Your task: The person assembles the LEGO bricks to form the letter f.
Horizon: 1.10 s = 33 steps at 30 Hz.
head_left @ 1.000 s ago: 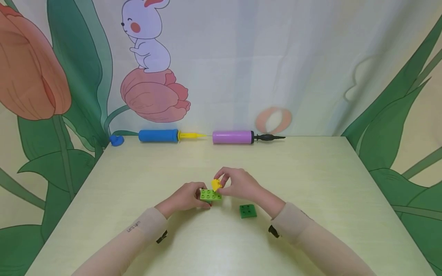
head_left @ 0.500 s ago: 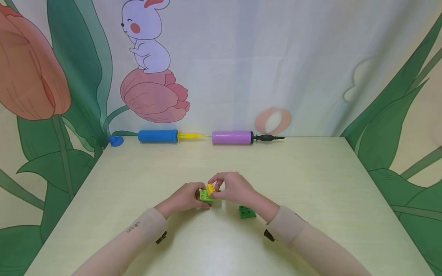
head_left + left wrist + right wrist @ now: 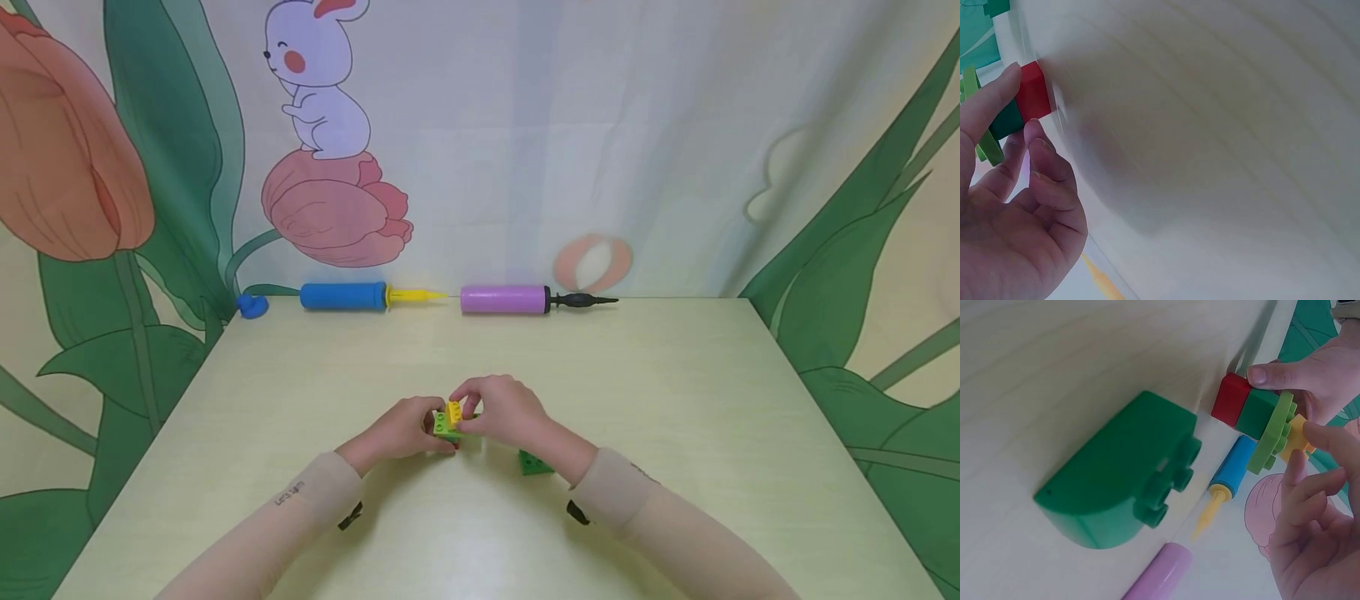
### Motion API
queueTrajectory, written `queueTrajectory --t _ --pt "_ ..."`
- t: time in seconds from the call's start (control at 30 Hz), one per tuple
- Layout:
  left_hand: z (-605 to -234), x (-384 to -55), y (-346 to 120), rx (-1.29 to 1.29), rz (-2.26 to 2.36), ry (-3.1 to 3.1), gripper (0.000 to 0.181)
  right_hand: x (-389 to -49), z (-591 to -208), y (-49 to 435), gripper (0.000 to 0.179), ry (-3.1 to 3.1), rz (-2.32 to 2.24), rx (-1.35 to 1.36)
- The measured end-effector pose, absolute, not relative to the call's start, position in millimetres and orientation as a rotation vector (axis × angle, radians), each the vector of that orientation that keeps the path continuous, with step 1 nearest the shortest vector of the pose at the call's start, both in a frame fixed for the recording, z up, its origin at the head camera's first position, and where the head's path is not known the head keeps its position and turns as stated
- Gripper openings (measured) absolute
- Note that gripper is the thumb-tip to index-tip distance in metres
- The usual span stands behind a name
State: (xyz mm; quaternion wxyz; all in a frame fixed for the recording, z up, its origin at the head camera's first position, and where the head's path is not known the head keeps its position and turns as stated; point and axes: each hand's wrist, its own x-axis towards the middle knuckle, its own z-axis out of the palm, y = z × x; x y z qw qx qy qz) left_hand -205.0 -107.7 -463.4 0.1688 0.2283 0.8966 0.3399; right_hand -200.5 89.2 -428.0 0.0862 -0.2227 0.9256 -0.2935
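My left hand [image 3: 405, 427] grips the lower part of a small stack of toy building bricks between thumb and fingers. At the bottom of the stack is a red brick [image 3: 1232, 400], with a dark green brick [image 3: 1257, 415] on it. A wide light green studded plate [image 3: 1271, 434] tops these. My right hand [image 3: 504, 408] pinches a yellow brick [image 3: 454, 412] between thumb and fingers, and the brick sits against the studs near the plate's middle. Right of the stack lies a dark green brick with a rounded end [image 3: 1119, 475], partly hidden by my right wrist in the head view.
Along the table's back edge lie a blue pump [image 3: 343, 296] with a yellow nozzle and a purple pump [image 3: 504, 299] with a black nozzle. A small blue object [image 3: 252, 306] is at the back left corner. A printed curtain [image 3: 480, 167] hangs behind.
My right hand has moved left and slightly down, bringing the yellow brick from above the plate's right end onto its studs. The left hand keeps its hold on the stack.
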Motion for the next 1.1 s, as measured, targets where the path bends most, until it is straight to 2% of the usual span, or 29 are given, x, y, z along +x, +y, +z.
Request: queueTrajectory --t 1.1 --pt "-465.1 -207.4 -107.5 0.622 0.955 2.549 0.030 -200.2 -436.6 86.4 0.031 2.775 -0.927 -0.674"
